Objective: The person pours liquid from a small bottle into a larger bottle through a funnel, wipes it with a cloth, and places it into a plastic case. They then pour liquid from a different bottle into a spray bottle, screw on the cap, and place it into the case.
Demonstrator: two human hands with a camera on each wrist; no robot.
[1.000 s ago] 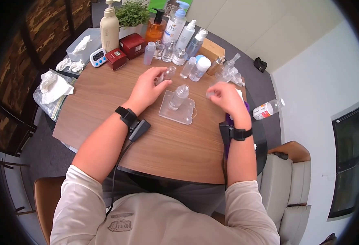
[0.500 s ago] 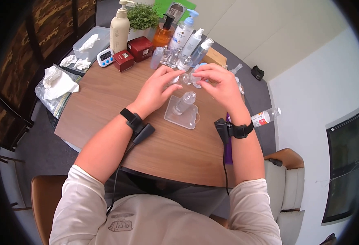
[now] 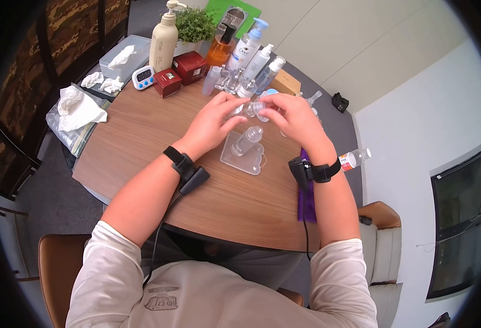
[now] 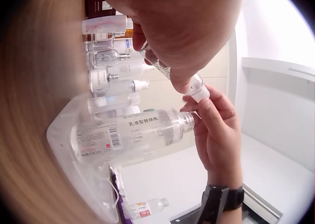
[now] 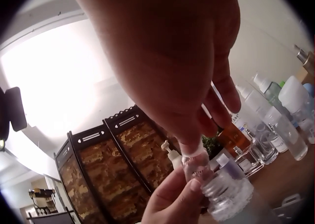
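Over the middle of the table, my left hand (image 3: 210,123) grips a small clear bottle (image 3: 241,111) tilted sideways. My right hand (image 3: 299,119) pinches the translucent cap (image 4: 200,93) at the bottle's mouth end between thumb and fingers. Just below both hands, a larger clear bottle (image 3: 247,142) with printed labelling stands uncapped, its threaded neck bare. Under it lies a clear plastic tray (image 3: 239,162) with a wavy edge. In the right wrist view, my left fingertips (image 5: 179,197) hold the small bottle next to the larger one's neck.
Behind my hands stand pump bottles, including a beige one (image 3: 164,44), and small glass bottles. Red boxes (image 3: 167,83) and a timer (image 3: 142,78) sit at the back left, near crumpled tissues (image 3: 111,85). A purple cloth (image 3: 306,203) lies along the right edge beside a labelled bottle (image 3: 355,159).
My right hand has come leftward from the table's right side to the small bottle in my left hand, and its fingers now meet the bottle's end. The larger bottle has stayed on the tray.
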